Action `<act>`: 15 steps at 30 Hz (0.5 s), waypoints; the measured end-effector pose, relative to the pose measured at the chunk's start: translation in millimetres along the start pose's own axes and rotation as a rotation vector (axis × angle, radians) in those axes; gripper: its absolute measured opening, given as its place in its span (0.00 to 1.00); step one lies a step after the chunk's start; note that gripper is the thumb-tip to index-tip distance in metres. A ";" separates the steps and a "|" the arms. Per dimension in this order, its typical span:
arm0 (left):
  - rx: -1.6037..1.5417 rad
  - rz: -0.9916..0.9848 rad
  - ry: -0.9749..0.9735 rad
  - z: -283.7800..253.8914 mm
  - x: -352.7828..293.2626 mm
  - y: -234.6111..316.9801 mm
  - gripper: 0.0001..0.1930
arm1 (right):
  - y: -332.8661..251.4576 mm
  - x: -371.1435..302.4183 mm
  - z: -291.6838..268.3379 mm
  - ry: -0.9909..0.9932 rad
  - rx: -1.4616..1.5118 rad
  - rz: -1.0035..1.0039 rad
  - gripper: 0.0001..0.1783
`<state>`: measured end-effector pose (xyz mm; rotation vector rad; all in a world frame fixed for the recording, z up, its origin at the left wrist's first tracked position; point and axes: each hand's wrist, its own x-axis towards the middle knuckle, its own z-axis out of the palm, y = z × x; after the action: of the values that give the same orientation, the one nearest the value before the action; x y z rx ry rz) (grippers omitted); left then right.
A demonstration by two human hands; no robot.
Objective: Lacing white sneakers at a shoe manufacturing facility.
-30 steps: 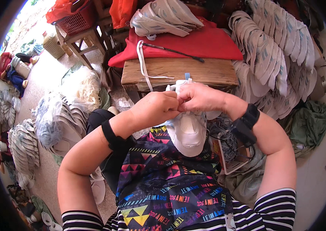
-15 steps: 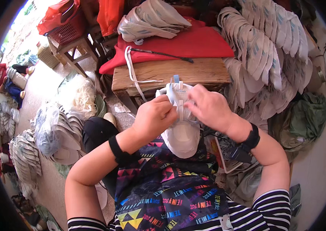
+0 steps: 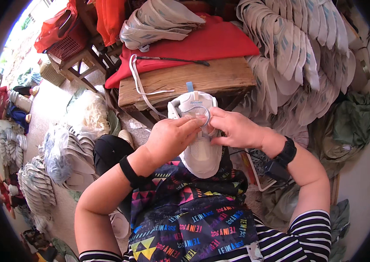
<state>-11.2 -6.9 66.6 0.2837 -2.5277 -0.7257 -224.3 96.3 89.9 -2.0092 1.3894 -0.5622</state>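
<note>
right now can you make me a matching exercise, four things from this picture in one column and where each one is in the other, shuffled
Things:
1. white shoe upper
2. white lace
3. red cloth
4. red basket

Places:
A. far left, on a wooden stool
B. spread over the back of the wooden bench
C. between the left hand and right hand, over the lap
D. trailing down the bench's left front

Pairs: 1-C, 2-D, 3-B, 4-A

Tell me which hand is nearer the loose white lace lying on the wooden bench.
Left. The left hand rests on the white shoe upper just below and right of the white lace on the wooden bench; the right hand grips the upper's far side, farther away.
</note>
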 end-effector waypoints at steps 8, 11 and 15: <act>0.171 0.051 -0.018 -0.2 2.6 -0.7 0.11 | 5.4 3.1 0.2 0.000 -0.124 -0.102 0.22; 0.179 0.019 -0.026 1.8 -0.8 -4.6 0.10 | 1.5 4.6 1.4 0.014 -0.049 -0.045 0.21; 0.180 0.011 -0.038 2.8 -0.5 -4.6 0.10 | 3.6 3.0 3.7 0.012 -0.058 0.004 0.19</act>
<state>-11.9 -9.4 61.8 0.3192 -2.6327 -0.5037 -223.3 93.5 84.7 -2.0518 1.4315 -0.5388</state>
